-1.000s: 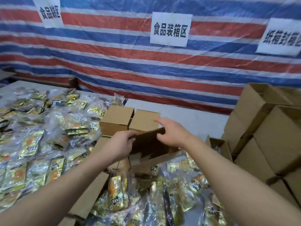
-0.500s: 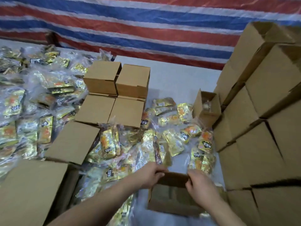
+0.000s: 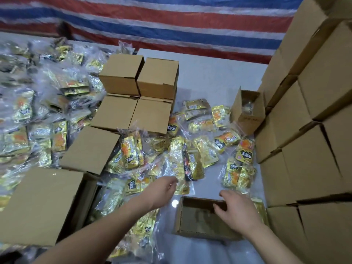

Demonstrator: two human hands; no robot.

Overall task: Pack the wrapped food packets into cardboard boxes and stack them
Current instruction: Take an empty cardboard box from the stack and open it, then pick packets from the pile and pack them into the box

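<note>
From the head camera: the right hand (image 3: 237, 213) curls over the far rim of an open box (image 3: 198, 220) on the counter (image 3: 209, 73), while the left hand (image 3: 163, 189), fingers loosely bent and holding nothing, reaches for a packet (image 3: 181, 168). Light, crinkly and likely slippery, the packets look best pinched at an edge.

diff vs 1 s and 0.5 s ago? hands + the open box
The open box, held up in both hands a second ago, now sits on the table near the person. The left hand has let go and reaches to a packet; the right hand still holds the box's far rim. The closed boxes are unchanged.
</note>
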